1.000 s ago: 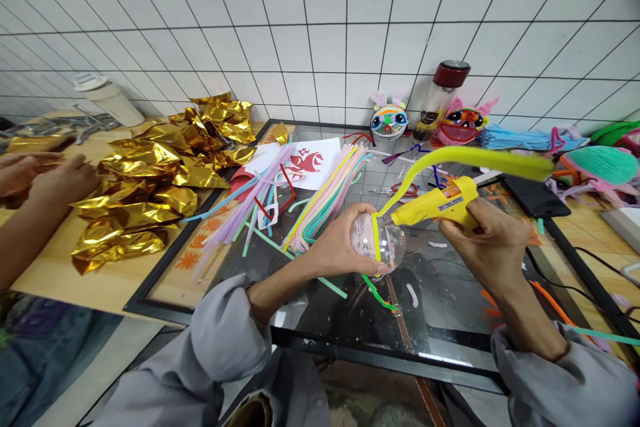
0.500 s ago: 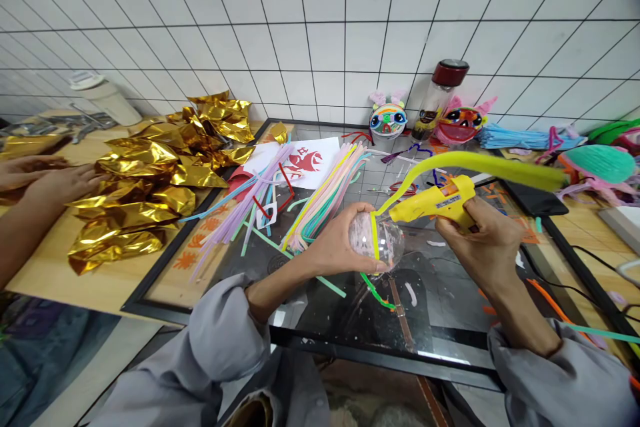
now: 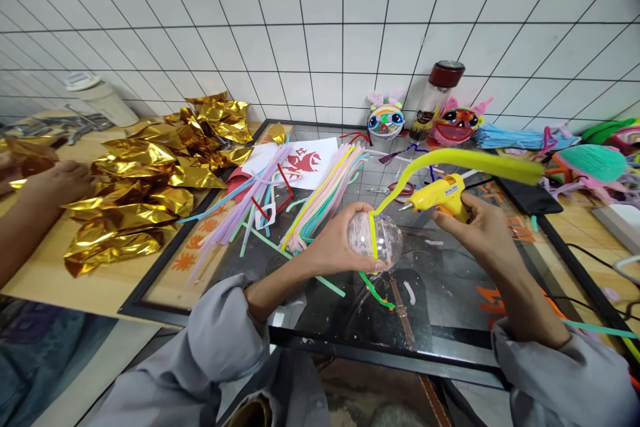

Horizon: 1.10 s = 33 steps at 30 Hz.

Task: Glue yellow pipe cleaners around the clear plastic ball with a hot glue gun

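My left hand (image 3: 333, 240) is closed around a clear plastic ball (image 3: 387, 240), above the dark glass tabletop. A yellow pipe cleaner (image 3: 460, 159) runs as a band over the ball, and its loose length arches up and off to the right. In my right hand (image 3: 475, 217) is a yellow hot glue gun (image 3: 437, 197), gripped by its handle. Its metal nozzle points left, a short way from the ball and under the arched strip. Below the ball, a green pipe cleaner piece (image 3: 376, 292) shows against the glass.
Pastel pipe cleaners (image 3: 325, 197) lie in a bundle behind my left hand, beside purple ones (image 3: 245, 197). Crumpled gold foil (image 3: 145, 173) covers the left, near another person's hand (image 3: 55, 183). Two decorated balls (image 3: 386, 121) and a lidded bottle (image 3: 435, 100) stand by the wall.
My right hand has drawn the glue gun's nozzle away from the ball, to the right. The loose end of the yellow pipe cleaner has shifted slightly left. My left hand stays on the ball.
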### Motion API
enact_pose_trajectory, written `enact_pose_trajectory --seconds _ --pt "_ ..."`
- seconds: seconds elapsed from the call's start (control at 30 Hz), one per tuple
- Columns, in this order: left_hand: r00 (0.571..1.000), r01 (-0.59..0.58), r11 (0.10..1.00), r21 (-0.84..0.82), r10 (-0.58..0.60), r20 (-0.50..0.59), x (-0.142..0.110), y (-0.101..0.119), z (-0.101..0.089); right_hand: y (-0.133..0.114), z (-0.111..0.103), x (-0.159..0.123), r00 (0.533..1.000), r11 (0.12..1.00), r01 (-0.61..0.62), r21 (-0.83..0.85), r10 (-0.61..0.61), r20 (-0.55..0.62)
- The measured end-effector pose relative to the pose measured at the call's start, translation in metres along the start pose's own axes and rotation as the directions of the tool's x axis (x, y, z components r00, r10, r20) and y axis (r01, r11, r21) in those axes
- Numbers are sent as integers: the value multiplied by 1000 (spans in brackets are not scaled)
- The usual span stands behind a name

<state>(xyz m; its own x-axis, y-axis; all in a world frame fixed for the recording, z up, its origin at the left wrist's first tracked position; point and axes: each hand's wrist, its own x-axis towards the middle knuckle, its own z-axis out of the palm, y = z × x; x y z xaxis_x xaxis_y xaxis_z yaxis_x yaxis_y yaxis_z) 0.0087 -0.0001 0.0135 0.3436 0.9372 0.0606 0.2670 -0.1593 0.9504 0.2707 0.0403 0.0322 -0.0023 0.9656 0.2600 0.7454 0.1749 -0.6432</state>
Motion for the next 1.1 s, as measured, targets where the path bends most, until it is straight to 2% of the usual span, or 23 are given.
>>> enact_pose_trajectory --seconds 0.13,0.23,0.4,0.7,0.77,0.83,0.87,0.93,0.97,1.03,1.1 --pt "999 48 999 -19 -48 0 0 5 -1 14 -9 7 999 985 -4 -171 11 45" --pt "997 76 997 0 -76 -11 1 9 -2 24 -12 9 987 958 -26 -285 70 142" --pt "999 32 999 -31 -33 -28 2 7 -2 37 -5 10 949 907 12 -420 122 290" --pt "998 35 997 67 -32 -55 3 0 -4 44 1 8 939 881 87 -466 84 334" --pt "998 22 997 76 -17 -65 3 0 -4 47 -1 8 961 879 103 -466 33 275" --pt "997 15 997 78 -9 -76 3 -1 -3 49 -3 9 993 896 104 -431 -71 94" --pt "997 18 997 71 -13 -78 3 -1 -3 48 -4 8 991 913 111 -393 -132 -26" --pt "996 23 999 47 -19 -86 4 -3 -2 43 -4 6 945 947 157 -282 -227 -235" --pt "996 21 999 30 -19 -84 4 -5 -1 39 -3 4 922 956 195 -218 -255 -293" --pt "997 18 1000 18 -17 -78 4 -7 -1 28 0 -1 903 962 257 -95 -274 -331" --pt "996 9 1000 27 -6 -85 4 -8 0 17 5 -6 906 956 292 -5 -278 -317"
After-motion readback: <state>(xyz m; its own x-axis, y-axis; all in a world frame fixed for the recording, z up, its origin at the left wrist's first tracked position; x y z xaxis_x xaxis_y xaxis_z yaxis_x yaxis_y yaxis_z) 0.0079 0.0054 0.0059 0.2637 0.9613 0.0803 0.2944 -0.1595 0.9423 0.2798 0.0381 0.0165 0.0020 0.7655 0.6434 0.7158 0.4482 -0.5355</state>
